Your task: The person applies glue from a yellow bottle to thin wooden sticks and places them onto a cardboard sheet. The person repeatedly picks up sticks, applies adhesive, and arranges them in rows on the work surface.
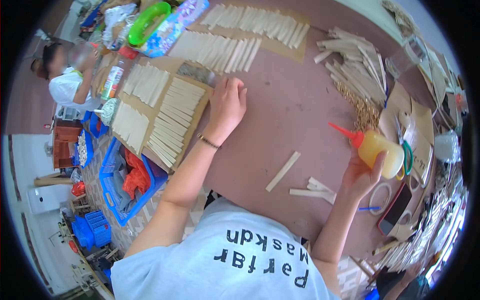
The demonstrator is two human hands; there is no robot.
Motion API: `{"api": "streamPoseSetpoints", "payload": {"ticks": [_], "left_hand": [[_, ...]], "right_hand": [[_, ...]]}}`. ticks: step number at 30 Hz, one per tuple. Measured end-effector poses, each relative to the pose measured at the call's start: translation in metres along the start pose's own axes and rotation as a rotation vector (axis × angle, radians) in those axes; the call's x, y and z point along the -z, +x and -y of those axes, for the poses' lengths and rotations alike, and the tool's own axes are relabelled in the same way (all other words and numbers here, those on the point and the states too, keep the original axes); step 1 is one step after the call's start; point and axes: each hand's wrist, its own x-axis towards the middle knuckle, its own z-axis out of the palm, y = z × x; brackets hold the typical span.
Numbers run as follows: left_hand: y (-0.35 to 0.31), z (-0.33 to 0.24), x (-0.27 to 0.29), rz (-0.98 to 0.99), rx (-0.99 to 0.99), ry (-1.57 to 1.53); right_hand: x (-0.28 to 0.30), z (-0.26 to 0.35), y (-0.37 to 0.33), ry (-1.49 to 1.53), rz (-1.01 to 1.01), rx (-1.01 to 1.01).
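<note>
My right hand [362, 176] is wrapped round a squeeze bottle [384, 152] of yellowish liquid, tilted so its long red nozzle points up and left. My left hand [227, 102] rests at the right edge of a brown board [196, 117], its fingers curled together; whatever they may hold is hidden. On that board lie rows of pale flat strips [172, 117], with a grey rough patch [195, 74] near the fingertips. Between my arms a single pale strip [283, 171] lies on the brown table [265, 135], and a few more strips [315, 191] overlap beside my right wrist.
More strip rows [257, 22] and a strip heap [355, 62] lie at the back. Small golden pieces [365, 107], green-handled scissors [407, 156], a tape roll [381, 195] and a phone [395, 209] are at right. A blue basket [112, 195] stands at left; another person [75, 87] sits beyond.
</note>
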Motion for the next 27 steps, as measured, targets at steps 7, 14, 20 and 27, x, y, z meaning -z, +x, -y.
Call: {"api": "streamPoseSetpoints", "payload": {"ticks": [7,14,20,27], "left_hand": [[-0.104,-0.093,0.069,0.539,-0.12,-0.291],[-0.126,-0.096,0.06,0.491,-0.13,-0.293],[-0.088,-0.091,0.025,0.33,-0.108,-0.291],[-0.074,-0.089,0.02,0.28,-0.158,-0.294]], "right_hand": [[-0.005,0.004,-0.001,-0.036,-0.01,0.019],[-0.008,-0.001,-0.004,-0.034,0.035,0.012],[-0.006,0.001,-0.012,-0.19,0.072,0.077],[-0.007,-0.007,-0.017,-0.369,0.074,0.109]]}}
